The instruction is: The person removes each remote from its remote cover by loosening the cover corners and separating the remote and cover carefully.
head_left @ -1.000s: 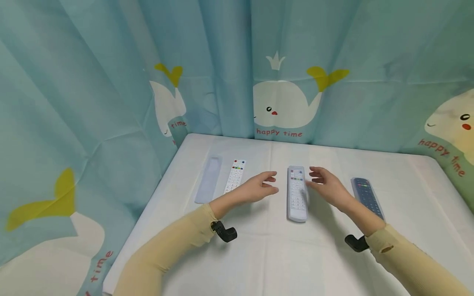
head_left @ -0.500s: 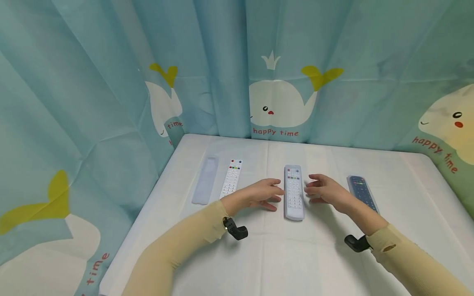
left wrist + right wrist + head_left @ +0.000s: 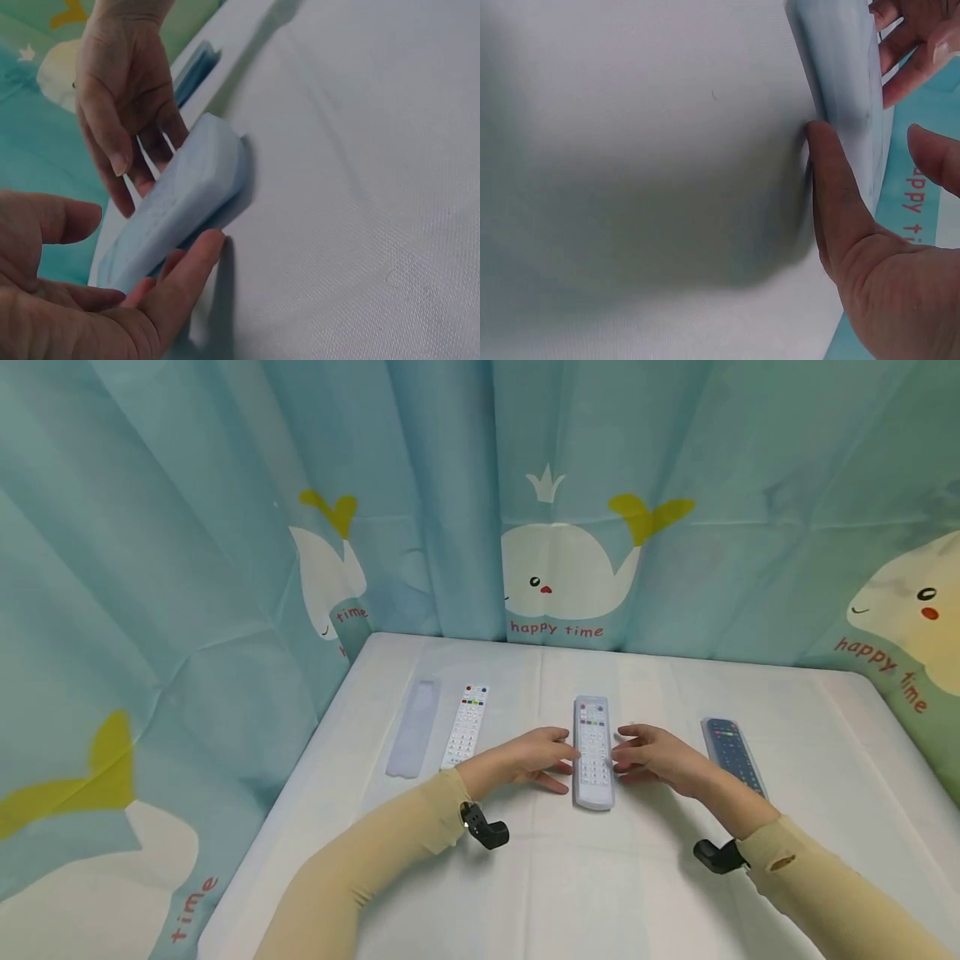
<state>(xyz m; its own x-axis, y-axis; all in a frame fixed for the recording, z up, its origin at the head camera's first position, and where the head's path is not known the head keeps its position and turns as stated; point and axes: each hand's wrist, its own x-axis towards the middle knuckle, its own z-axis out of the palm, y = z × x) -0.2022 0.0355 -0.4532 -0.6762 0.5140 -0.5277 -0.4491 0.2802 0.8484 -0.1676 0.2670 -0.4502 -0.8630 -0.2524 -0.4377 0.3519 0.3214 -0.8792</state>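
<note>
A white remote control (image 3: 593, 745) in a translucent cover lies in the middle of the white table. My left hand (image 3: 531, 758) is at its left side, with relaxed fingers spread along the edge. On the opposite side my right hand (image 3: 662, 762) has its fingertips at the cover's edge. In the right wrist view, a finger of the right hand (image 3: 885, 277) touches the side of the covered remote (image 3: 844, 67). From the left wrist view, the left hand's thumb (image 3: 71, 220) stays off the remote (image 3: 176, 195), and neither hand grips it.
To the left lie a bare white remote (image 3: 465, 724) and a flat translucent cover (image 3: 414, 729). A dark remote (image 3: 735, 753) in a clear cover lies beyond the right forearm. A blue curtain (image 3: 420, 510) with whale prints hangs behind the table (image 3: 637, 877).
My left hand has moved right and towards me, up to the covered remote's left side. The right hand has lowered to its right edge. The head view has shifted slightly.
</note>
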